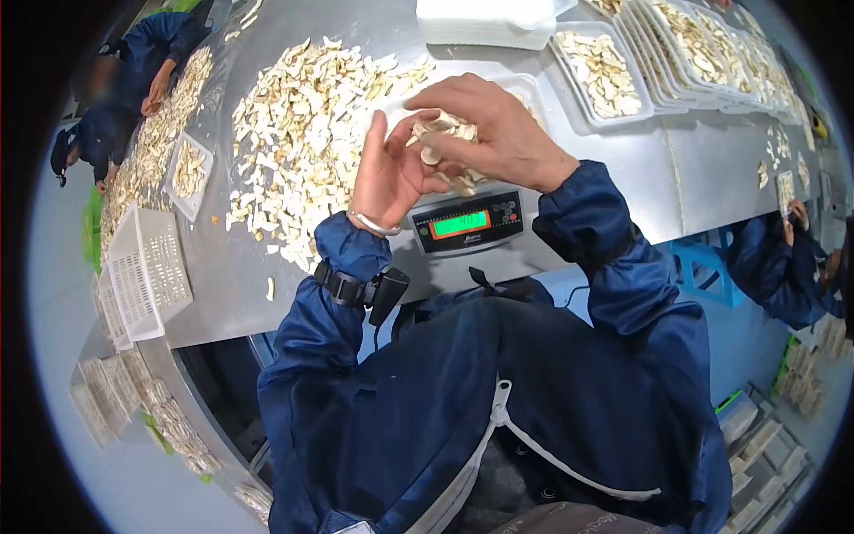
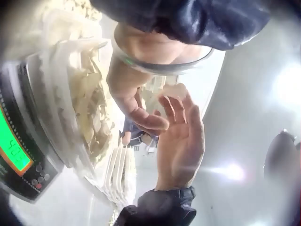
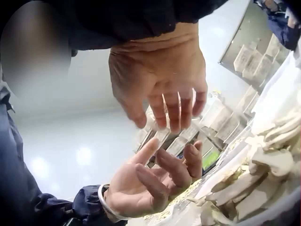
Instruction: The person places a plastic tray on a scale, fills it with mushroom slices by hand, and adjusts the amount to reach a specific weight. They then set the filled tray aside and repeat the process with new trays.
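My left hand (image 1: 389, 182) and right hand (image 1: 507, 133) face each other above a white tray (image 1: 534, 86) on the bench scale (image 1: 469, 222). Pale mushroom slices (image 1: 458, 132) show in the gap between them. In the right wrist view, the right hand (image 3: 162, 70) points its fingers downward, loosely bent and apart. Below it, the left hand (image 3: 146, 188) lies palm up with relaxed fingers. A small pale piece (image 2: 175, 90) overlaps the right fingertips in the left wrist view; I cannot tell whether they hold it. Green digits light the scale's display (image 1: 460, 222).
A broad heap of slices (image 1: 298, 151) covers the metal table to the left. Stacked empty trays (image 1: 485, 25) stand behind the scale, with filled trays (image 1: 605, 76) in a row to the right. A white perforated basket (image 1: 147, 267) sits at the left edge. Other people work at both sides.
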Tool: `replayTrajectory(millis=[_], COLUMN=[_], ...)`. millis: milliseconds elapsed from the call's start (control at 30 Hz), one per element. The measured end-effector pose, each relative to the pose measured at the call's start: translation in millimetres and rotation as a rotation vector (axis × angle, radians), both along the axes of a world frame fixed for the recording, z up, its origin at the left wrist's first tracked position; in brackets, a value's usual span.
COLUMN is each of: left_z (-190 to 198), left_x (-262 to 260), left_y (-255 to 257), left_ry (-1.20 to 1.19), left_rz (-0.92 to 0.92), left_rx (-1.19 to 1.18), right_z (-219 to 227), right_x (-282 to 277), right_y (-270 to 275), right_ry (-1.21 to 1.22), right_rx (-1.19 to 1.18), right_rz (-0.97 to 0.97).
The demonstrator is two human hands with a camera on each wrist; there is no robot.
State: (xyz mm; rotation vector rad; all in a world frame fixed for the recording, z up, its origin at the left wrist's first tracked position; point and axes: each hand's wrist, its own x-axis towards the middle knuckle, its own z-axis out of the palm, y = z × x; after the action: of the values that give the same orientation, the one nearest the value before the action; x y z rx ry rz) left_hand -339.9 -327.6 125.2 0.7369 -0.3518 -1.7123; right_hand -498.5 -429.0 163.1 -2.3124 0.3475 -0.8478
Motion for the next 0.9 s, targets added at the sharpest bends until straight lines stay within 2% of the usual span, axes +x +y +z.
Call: replayTrajectory(millis=[67, 100, 133, 200, 267, 333, 367, 467, 533, 633, 700, 800, 867, 900], left_z=[-2.5, -18.9, -34.6, -23.1, -5.0, -17.6, -22.4, -31.6, -25.8, -20.3, -20.3, -22.3, -26.3, -26.0], left_x=[11.0, 32.1, 57.8, 88.0, 112.7, 128.5, 131.7, 128.4, 107.1, 78.3, 68.0, 41.6, 11.2, 1.8], left_y=[10.1, 13.6, 19.3, 37.2, 52.5, 60.1, 62.8, 69.0, 63.2, 53.5, 50.9, 45.3, 34.5, 29.7], left_ry=[0.115, 0.216, 0.316, -0.04, -0.627, -1.252, -1.431, -1.526, -1.337, -1.558, -1.589, -1.563, -1.764, -1.79], left_rz=[0.102, 0.05, -0.002, 0.28, 0.441, 0.7, 0.764, 0.669, 0.547, 0.544, 0.513, 0.418, 0.229, 0.227], left_rx=[0.081, -0.017, -0.116, -0.046, 0.051, 0.158, 0.152, 0.0, 0.036, -0.089, -0.105, -0.204, -0.443, -0.468], right_z=[-2.0, -5.9, -10.3, -21.6, -30.0, -35.2, -40.5, -51.4, -51.7, -53.1, -52.9, -53.9, -60.9, -61.4], right_x=[-6.3, -16.8, -29.0, -59.2, -83.5, -98.7, -102.1, -105.0, -101.6, -105.3, -107.4, -95.1, -65.1, -56.1], right_y=[-3.1, -8.4, -20.6, -39.8, -47.1, -44.4, -41.8, -36.1, -32.7, -33.4, -34.5, -33.2, -27.5, -26.3], right_ry=[-0.039, -0.057, -0.135, -0.031, 0.016, 0.109, 0.116, 0.125, 0.123, 0.136, 0.141, 0.177, 0.133, 0.188], right_rx=[-0.037, 0.122, 0.168, 0.166, 0.251, 0.268, 0.28, 0.282, 0.251, 0.225, 0.212, 0.146, -0.12, -0.158], right_rz=[-0.057, -0.142, -0.194, -0.404, -0.515, -0.61, -0.628, -0.658, -0.642, -0.651, -0.659, -0.557, -0.367, -0.352])
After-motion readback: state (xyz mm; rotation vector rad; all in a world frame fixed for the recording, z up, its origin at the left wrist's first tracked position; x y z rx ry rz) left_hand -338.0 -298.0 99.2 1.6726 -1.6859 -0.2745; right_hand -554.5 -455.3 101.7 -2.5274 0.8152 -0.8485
